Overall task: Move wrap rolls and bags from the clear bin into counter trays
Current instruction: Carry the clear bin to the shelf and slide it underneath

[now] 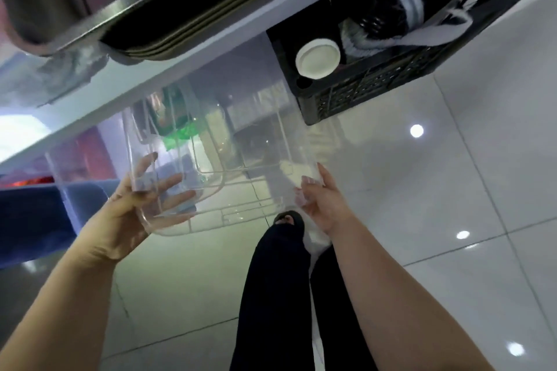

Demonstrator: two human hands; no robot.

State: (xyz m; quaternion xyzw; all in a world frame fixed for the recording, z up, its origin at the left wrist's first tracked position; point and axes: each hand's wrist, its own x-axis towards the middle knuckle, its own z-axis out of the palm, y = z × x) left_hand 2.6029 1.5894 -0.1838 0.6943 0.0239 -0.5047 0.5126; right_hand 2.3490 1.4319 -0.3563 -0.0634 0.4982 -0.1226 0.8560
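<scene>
Holding the clear bin (211, 141) between both hands, you have it off the floor (452, 190) and tilted toward the bench (168, 75) edge above. Your left hand (141, 205) cups the near left corner, fingers spread wide under and along the wall, thumb up the side; this grip is flat against the plastic, not pinching anything else. Your right hand (319, 205) presses its palm and fingertips on the near right wall, fingers fairly straight. A hand on each side makes sense, I think, because the bin is wide and slippery and its load would shift if you carried it by one edge.

Inside it, toward the far left, there is something green (177, 135) and a darker shape above it, seen through the walls; whether these are bags or rolls I cannot tell, since blur and reflections hide the detail. They lie well beyond your fingers, at the far end from both hands.

Further out, a black crate (376, 90) with a white lid (318, 59) in it sits to the right under the bench. Stacked trays (193, 24) overhang the bench edge above. A blue thing (36, 220) stands at the left, and your dark-clad legs (277, 280) are below the bin.
</scene>
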